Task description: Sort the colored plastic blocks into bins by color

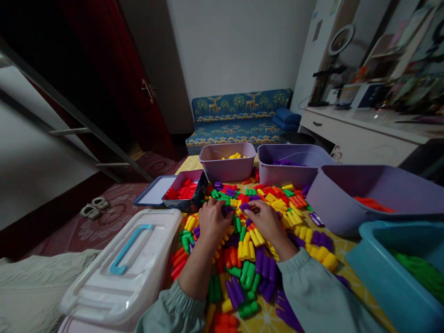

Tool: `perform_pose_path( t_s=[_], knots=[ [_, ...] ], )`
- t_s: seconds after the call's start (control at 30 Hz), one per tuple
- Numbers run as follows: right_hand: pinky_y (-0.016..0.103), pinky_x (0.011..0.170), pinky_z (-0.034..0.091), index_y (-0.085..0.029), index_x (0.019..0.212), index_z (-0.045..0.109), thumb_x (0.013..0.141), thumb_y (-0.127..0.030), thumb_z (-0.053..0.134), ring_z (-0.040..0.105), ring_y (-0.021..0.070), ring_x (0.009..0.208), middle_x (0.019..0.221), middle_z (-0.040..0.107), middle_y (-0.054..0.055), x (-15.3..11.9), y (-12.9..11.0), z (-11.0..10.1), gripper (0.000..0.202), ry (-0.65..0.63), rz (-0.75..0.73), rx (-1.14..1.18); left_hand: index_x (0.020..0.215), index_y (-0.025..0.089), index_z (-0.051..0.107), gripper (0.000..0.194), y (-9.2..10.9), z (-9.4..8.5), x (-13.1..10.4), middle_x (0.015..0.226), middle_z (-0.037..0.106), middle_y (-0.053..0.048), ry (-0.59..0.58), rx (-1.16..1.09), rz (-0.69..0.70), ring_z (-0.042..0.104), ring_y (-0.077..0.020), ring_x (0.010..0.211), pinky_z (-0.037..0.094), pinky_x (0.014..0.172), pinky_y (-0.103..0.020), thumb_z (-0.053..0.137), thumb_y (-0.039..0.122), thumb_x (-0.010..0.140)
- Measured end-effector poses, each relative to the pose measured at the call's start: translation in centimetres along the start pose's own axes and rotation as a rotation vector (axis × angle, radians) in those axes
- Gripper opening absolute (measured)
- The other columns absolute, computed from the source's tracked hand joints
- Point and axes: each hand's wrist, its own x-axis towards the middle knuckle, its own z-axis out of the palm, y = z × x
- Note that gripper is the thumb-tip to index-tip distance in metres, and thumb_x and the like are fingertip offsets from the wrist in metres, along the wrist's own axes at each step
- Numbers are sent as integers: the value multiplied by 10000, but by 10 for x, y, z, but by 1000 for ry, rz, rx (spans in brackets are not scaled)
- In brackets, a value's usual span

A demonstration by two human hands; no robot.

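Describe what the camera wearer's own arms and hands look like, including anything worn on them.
Both the left hand and right hand are bare, without gloves. The left sleeve and right sleeve are plain pale grey-green, loose, with gathered, elastic-looking cuffs above the wrists. No markings show on the fabric.

A table covered with a yellow, white-patterned cloth (pixel 265 320) carries a wide, loose spread of red, orange, yellow, green and purple plastic pieces (pixel 248 274), heaped over its middle and reaching the near side. Two purple bins, a left one (pixel 227 171) and a right one (pixel 285 175), stand at the far side, with a larger purple bin (pixel 328 210) at the right and a teal bin (pixel 388 270) at the near right.
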Motion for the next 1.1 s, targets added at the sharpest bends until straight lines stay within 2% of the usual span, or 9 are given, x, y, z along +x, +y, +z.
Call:
perform_pose_path(
  t_s=[0.13, 0.3, 0.57, 0.77, 0.97, 1.1],
  knots=[
    [300, 692, 528, -175, 893, 681, 765, -255, 627, 666, 194, 790, 879, 702, 69, 0, 0, 0, 161, -3, 0, -14, 1100, 266, 699, 346, 3, 7, 1, 1015, 711, -80, -79, -51, 64, 601, -292, 1025, 432, 868, -391, 662, 367, 771],
    [302, 693, 533, -175, 900, 677, 766, -264, 633, 665, 192, 789, 894, 696, 71, 0, 3, 2, 166, 11, -12, -18, 1154, 243, 676, 371, 1, 12, 2, 1069, 714, -82, -117, -173, 123, 616, -270, 1060, 436, 912, -382, 638, 280, 787],
    [302, 691, 533, -179, 891, 683, 772, -268, 633, 663, 191, 781, 884, 691, 67, 0, 3, 2, 157, 9, -30, -15, 1088, 207, 703, 334, -4, 17, 4, 1001, 693, -74, -45, -315, 132, 648, -210, 923, 486, 835, -322, 604, 155, 773],
    [299, 684, 534, -184, 887, 684, 777, -271, 623, 660, 191, 783, 886, 690, 66, 0, 3, 3, 154, 13, -30, -14, 991, 200, 729, 264, -2, 20, 6, 932, 667, -76, -10, -466, 203, 638, -190, 844, 502, 778, -299, 601, 113, 778],
    [308, 729, 530, -183, 903, 680, 759, -209, 597, 660, 189, 796, 900, 705, 63, 0, -1, 1, 168, 19, -40, -7, 961, 211, 714, 198, 6, 12, 5, 916, 636, -61, 161, -722, 229, 619, -170, 852, 509, 772, -276, 609, 137, 811],
    [329, 792, 518, -183, 894, 678, 757, -233, 609, 657, 197, 829, 919, 708, 66, -2, -9, -2, 161, 12, -85, 10, 977, 205, 706, 177, 8, 8, 4, 931, 634, -65, 160, -825, 199, 620, -172, 871, 517, 756, -264, 616, 179, 827]
  ],
)
